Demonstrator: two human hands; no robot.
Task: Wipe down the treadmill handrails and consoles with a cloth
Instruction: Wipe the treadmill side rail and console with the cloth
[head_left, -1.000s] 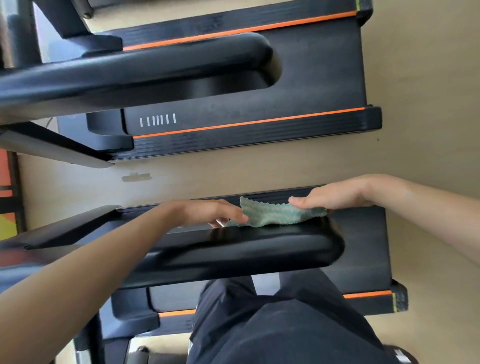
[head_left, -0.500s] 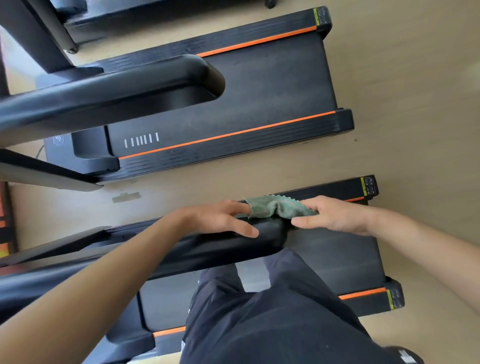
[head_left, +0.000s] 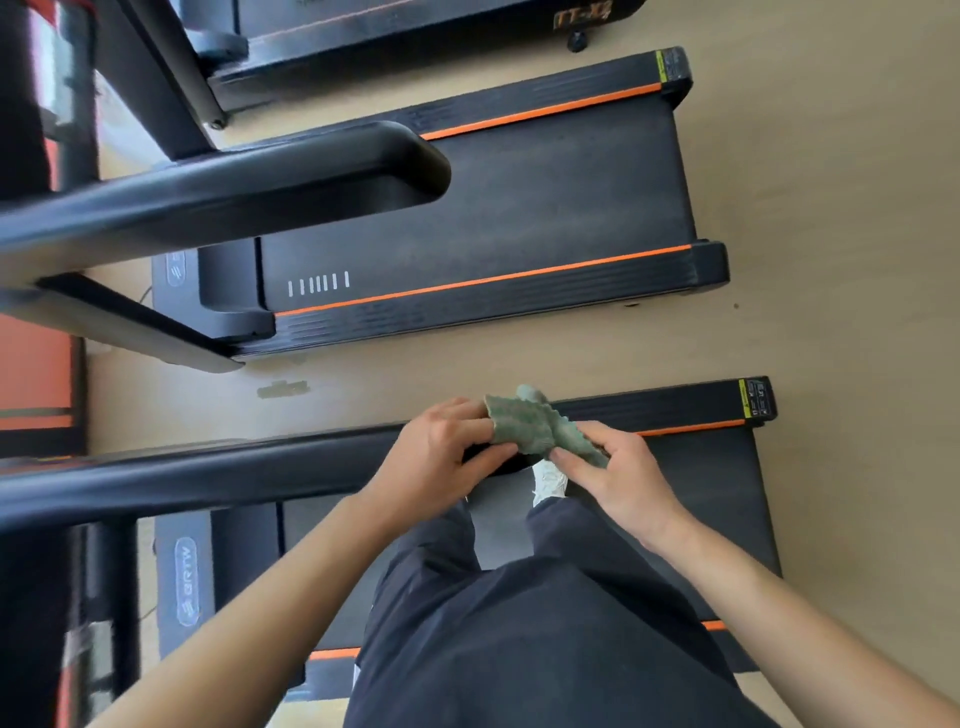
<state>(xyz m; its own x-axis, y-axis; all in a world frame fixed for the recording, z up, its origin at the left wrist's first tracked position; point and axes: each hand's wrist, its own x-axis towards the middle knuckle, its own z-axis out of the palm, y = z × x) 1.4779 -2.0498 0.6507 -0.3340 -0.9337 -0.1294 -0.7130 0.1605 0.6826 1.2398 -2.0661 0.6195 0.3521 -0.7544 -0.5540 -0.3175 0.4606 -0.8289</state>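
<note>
Cloth (head_left: 535, 426): small, green, nubbly weave, scalloped edge, crumpled into soft folds. It sits just above the centre of the frame at the end of the near rail, bunched between my two hands; whether it brushes the rail I cannot tell.

Left hand (head_left: 441, 452): fingers curled over the cloth's left edge, thumb beneath, pinching it.

Right hand (head_left: 618, 478): thumb and fingertips nip the lower right corner, the other fingers loosely bent.

Near handrail (head_left: 208, 478): thick, rounded black bar with a dull sheen, running from the left edge to a blunt end by my left hand.

Progress, as I judge it: I am gathering the cloth for a wiping stroke. I cannot tell whether this rail is finished. No console is in view, so consoles look still to do.

Belt (head_left: 701, 493): matt black, fine grain, orange trim.

Neighbouring handrail (head_left: 234, 192), upper left: same smooth black bar with a rounded corner.

Floor (head_left: 831, 208): pale, smooth.

Dark trousers (head_left: 519, 649) and white shoe (head_left: 550, 480), lower centre
</note>
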